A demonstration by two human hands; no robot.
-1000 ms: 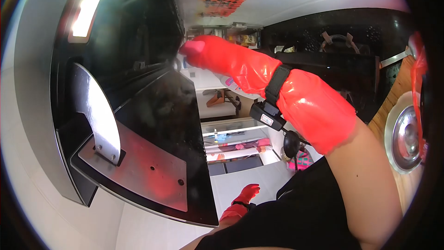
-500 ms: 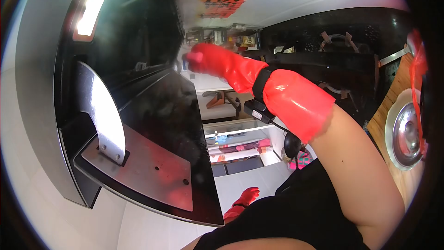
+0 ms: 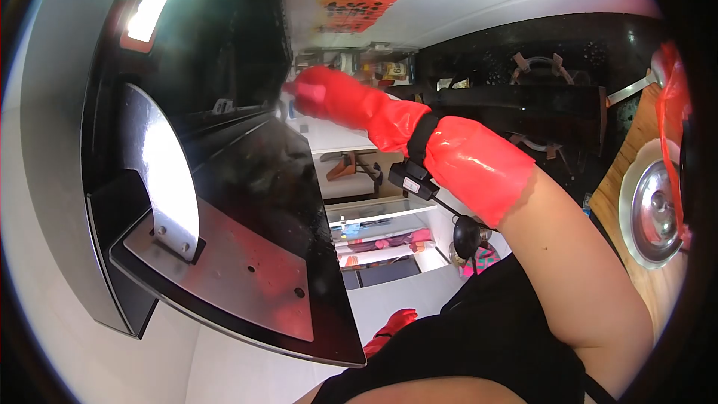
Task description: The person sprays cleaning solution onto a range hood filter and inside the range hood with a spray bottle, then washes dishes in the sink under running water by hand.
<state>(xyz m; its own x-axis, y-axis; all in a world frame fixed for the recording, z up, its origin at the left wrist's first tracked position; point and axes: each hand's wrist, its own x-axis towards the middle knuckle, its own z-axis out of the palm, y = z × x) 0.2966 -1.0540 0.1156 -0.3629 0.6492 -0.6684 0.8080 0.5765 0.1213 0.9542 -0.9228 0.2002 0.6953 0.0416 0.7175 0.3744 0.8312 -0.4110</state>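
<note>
A long red rubber glove covers my right hand (image 3: 313, 91), reaching to the far inner end of a black range hood (image 3: 224, 60). Its fingers look closed and are blurred by motion; what they hold, if anything, is hidden. Below the hand, the hood's glossy black panel (image 3: 258, 179) hangs tilted, with a metal plate (image 3: 224, 269) and a curved shiny bracket (image 3: 161, 164) on it. My left hand (image 3: 396, 322), also in a red glove, hangs low beside my black clothing. Its fingers are too small and partly covered to read.
A lit lamp strip (image 3: 153, 0) glares on the hood. At the right lie a black gas stove (image 3: 538, 105), a wooden board (image 3: 628, 150) and a round metal lid (image 3: 654, 206). Bottles (image 3: 389, 71) stand at the back. A strapped black device (image 3: 413, 181) hangs from my right forearm.
My right hand has shifted slightly left, towards the hood's inner end. My left hand has dropped a little and sits more behind my clothing. The view has moved slightly.
</note>
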